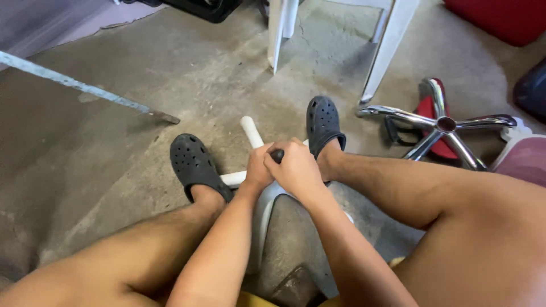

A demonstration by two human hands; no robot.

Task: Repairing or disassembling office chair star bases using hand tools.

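Hands bunched together: right hand (297, 169) fisted on a dark handle (277, 154), left hand (257, 168) gripping the white pipe (251, 132) running toward 11 o'clock.

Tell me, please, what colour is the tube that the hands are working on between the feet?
White; the tube shows best in the head view, just beyond the hands.
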